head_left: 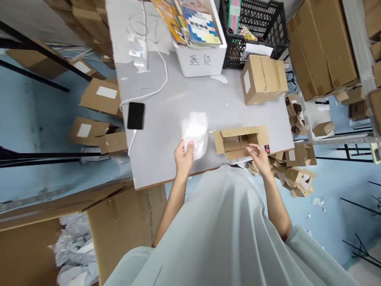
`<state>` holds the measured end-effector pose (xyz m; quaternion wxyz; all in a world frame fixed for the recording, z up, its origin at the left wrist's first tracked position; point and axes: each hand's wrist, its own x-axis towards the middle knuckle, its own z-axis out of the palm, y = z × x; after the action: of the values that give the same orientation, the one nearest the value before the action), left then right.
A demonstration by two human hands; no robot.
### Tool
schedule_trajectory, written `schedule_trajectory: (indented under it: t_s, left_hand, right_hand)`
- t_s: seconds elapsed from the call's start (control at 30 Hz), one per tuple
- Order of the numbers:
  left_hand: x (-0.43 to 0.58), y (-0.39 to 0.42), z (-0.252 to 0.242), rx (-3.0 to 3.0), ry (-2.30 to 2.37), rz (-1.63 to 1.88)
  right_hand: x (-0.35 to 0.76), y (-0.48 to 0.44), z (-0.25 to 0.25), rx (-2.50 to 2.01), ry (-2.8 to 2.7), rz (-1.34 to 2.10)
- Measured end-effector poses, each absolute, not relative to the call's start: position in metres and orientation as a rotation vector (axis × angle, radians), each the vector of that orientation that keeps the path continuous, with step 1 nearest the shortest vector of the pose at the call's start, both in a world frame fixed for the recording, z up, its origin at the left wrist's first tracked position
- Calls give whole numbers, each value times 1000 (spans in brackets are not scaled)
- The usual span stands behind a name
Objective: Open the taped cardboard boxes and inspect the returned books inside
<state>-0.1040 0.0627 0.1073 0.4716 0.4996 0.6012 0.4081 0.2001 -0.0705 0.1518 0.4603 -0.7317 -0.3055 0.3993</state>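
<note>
In my left hand is a white, soft-looking wrapped packet, held between thumb and fingers above the table. It is bright and slightly blurred, so its contents cannot be made out. To its right, an open cardboard box stands at the table's front edge with its flaps folded out. Plain cardboard shows inside it. My right hand is over the box's right end, fingers curled and tips close together; whether they grip anything is too small to tell.
A grey table carries a black phone-like device, a power strip, a white bin of books, a black crate and a closed carton. A large box stands lower left. Shelving rises at right.
</note>
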Motion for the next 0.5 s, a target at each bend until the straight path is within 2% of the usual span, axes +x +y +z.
schedule_trajectory:
  t_s: [0.13,0.27,0.5]
  left_hand:
    - [-42,45,136,1414,1188,704]
    - [3,33,149,1510,991,486]
    - [27,26,149,1674,947,451]
  right_hand:
    - [196,-66,176,-1766,-1026,882]
    - [192,-59,187,-1756,-1399,1019]
    - [232,-39,143,-1759,-1304,1158]
